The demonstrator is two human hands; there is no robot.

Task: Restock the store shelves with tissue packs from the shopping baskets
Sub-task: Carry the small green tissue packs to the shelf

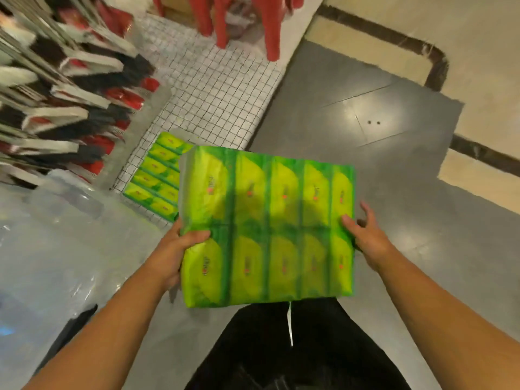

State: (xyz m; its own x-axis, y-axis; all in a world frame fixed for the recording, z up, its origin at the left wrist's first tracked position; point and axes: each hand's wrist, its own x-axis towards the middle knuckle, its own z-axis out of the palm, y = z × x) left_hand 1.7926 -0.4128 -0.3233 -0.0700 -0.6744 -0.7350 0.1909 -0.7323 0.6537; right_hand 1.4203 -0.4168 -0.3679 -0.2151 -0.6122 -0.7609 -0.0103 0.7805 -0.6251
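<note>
Item in hand: large green plastic-wrapped multipack of tissue packs [267, 226], held flat above the grey floor. Left hand [174, 249] clamps its left edge; right hand [365, 237] braces the right edge, fingers partly spread. Step, as judged: carrying to shelf. Beyond: matching green tissue multipack [157, 175] on the white wire-grid low shelf [213, 88]. Next move needs lowering alongside; grid room lies beyond, red stool legs [270, 26] far.

Print on the green tissue pack [267, 223] is too blurred to read.
</note>
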